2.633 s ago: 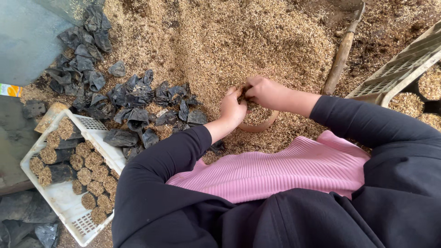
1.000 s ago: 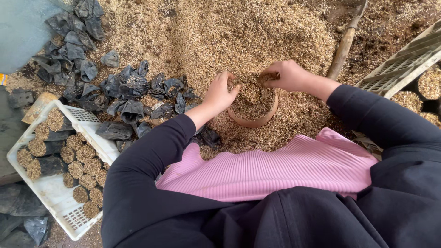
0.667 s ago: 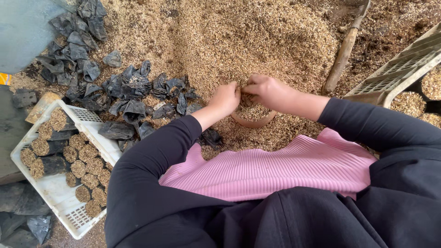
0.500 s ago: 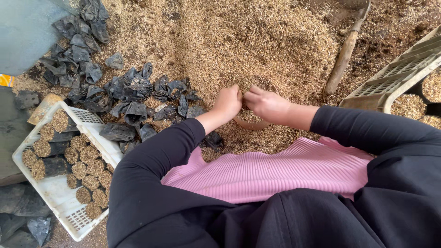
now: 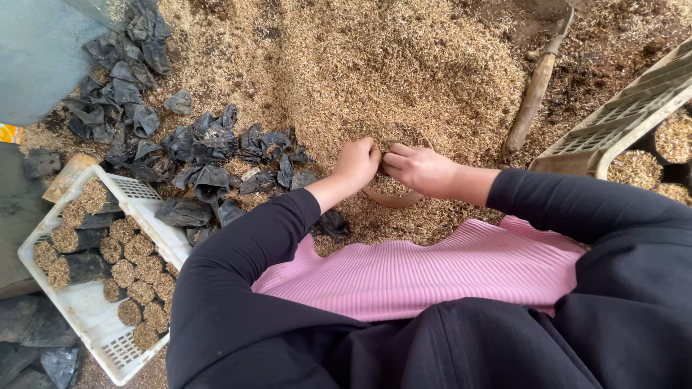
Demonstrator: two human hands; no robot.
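Note:
A round brown pot (image 5: 393, 199) sits sunk in a heap of tan husks (image 5: 375, 65), filled to the brim with them. My left hand (image 5: 357, 164) is curled into a fist at the pot's left rim, knuckles down on the filling. My right hand (image 5: 418, 169) lies across the pot's mouth with bent fingers, its fingertips touching the left hand. Only the near edge of the pot shows below the hands.
Crumpled black plastic bags (image 5: 194, 155) lie scattered left of the hands. A white crate (image 5: 101, 328) at lower left holds several husk-filled bags. A wooden-handled tool (image 5: 533, 94) lies on the heap at right, beside a tilted beige crate (image 5: 620, 126).
The hands were apart on either side of the pot, sweeping husks in; they have since closed together over its mouth. The pot sits lower in the husks.

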